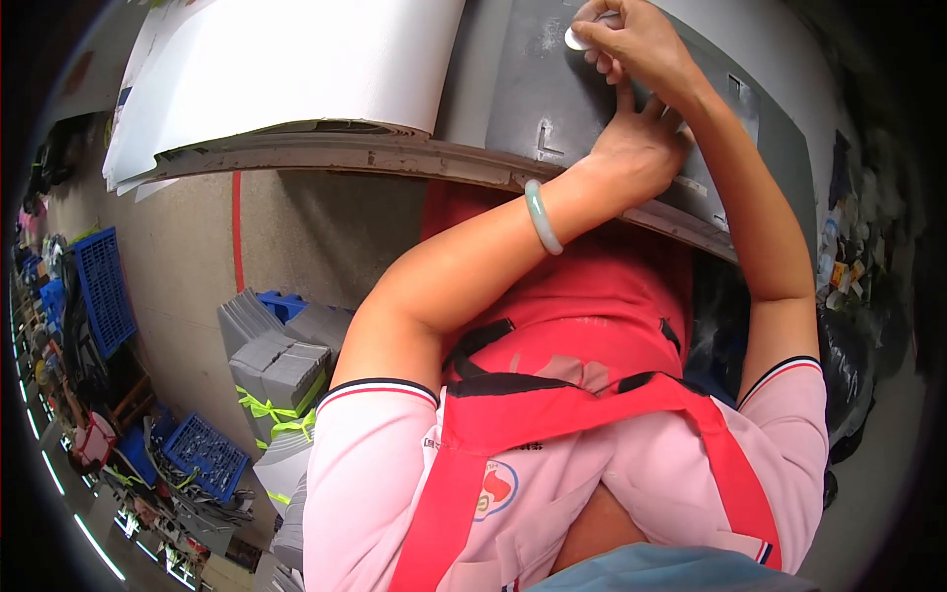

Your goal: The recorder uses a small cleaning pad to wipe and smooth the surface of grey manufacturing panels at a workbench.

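Grey panel pinned flat for a small white piece

Grey panel [552,89] lay on the worktop [326,153] at the far side, its near edge overhanging. The left hand [641,148] pressed flat on it, fingers spread, apparently to keep it from sliding. Just beyond and touching, the right hand [636,39] pinched a small white piece [575,39] against the panel's surface. White sheets [296,69] were stacked to the left, out of the way. Bundled grey trays [281,375] stood on the floor below.
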Demonstrator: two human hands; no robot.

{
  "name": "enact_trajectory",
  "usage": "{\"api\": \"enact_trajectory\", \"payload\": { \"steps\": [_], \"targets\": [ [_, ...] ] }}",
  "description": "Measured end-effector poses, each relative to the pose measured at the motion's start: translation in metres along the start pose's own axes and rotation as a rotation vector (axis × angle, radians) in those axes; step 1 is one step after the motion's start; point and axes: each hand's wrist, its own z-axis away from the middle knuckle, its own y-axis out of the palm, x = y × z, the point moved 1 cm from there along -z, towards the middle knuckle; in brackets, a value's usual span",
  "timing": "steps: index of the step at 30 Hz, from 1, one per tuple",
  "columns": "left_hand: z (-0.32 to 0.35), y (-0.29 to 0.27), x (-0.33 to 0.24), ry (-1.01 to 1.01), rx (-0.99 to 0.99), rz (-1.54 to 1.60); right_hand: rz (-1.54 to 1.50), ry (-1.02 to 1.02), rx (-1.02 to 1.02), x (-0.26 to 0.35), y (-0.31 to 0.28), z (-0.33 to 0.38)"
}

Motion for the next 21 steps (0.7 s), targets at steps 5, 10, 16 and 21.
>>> {"api": "enact_trajectory", "payload": {
  "steps": [5, 10, 16, 21],
  "targets": [
    [0.010, 0.042, 0.020, -0.020, -0.243, 0.197, 0.090, -0.085, 0.228, 0.002, 0.046, 0.049],
    [0.008, 0.006, 0.004, 0.049, -0.204, -0.065, 0.240, -0.081, 0.205, -0.005, 0.048, 0.051],
    [0.015, 0.002, 0.005, 0.062, -0.193, -0.188, 0.518, -0.060, 0.406, -0.004, 0.055, 0.055],
    [0.009, 0.002, 0.009, 0.076, -0.120, -0.132, 0.554, -0.568, 0.042, -0.025, 0.043, 0.068]
  ]
}}
